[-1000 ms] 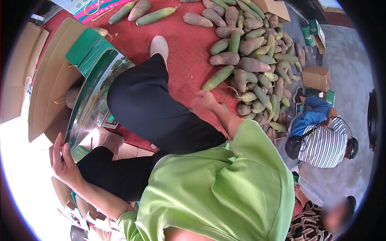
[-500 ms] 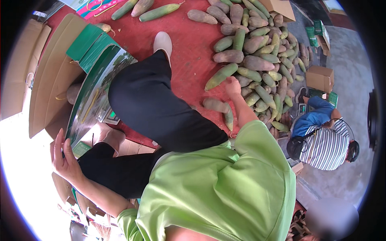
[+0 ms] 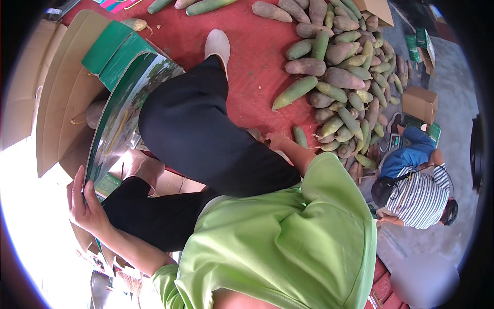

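Left hand [image 3: 91,211], 8 o'clock: thumb and fingers apart at the edge of the open carton [image 3: 116,129]. One radish [image 3: 95,114] shows inside, 9 o'clock; the radish heap [image 3: 350,77] lies outside, 2 o'clock. Right hand [image 3: 278,141], near centre: thigh [image 3: 247,159] obstructs, grip undetermined.

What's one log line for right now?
left hand: at cardboard box edge | right hand: near partly hidden vegetable | vegetable pile: farther right
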{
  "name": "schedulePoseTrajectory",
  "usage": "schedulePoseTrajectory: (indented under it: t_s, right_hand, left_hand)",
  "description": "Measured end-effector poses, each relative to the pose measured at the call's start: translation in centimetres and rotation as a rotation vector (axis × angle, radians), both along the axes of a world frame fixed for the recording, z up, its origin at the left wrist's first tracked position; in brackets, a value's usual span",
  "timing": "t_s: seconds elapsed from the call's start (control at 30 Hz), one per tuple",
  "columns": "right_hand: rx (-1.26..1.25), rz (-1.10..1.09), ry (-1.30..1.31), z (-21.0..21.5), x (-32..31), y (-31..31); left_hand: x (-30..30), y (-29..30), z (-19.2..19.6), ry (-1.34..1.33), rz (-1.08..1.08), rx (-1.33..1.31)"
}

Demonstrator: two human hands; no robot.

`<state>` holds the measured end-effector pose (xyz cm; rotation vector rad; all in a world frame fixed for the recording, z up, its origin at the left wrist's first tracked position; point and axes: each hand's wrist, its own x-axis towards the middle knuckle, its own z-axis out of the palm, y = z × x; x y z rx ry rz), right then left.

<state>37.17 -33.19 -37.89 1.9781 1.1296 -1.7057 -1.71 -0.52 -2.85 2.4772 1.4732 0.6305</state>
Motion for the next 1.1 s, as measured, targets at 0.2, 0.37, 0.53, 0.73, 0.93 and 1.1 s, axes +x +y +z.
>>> schedulePoseTrajectory:
  t_s: [0.2,0.37,0.53,0.73,0.93,1.1]
  right_hand:
    - [0.090,0.044,-0.182,-1.7,0.5,-3.4]
    - [0.120,-0.032,-0.251,-2.1,-1.6,-2.4]
    - [0.062,0.112,-0.305,-7.5,1.0,-6.4]
    - [0.361,-0.161,-0.387,4.2,2.4,6.1]
    - [0.928,-0.543,-0.227,15.7,5.2,16.9]
    - [1.198,-0.722,0.059,27.7,5.4,24.8]
  left_hand:
    - [1.4,-0.6,0.4,-0.044,0.080,-0.044]
    - [1.9,-1.4,1.9,0.019,0.072,0.003]
    - [2.8,-0.5,1.8,-0.001,-0.044,0.040]
    - [1.4,-1.4,3.1,0.036,-0.036,0.049]
    - [0.2,-1.4,3.3,-0.017,-0.054,0.010]
    - [-1.2,-2.0,3.5,-0.020,-0.048,-0.008]
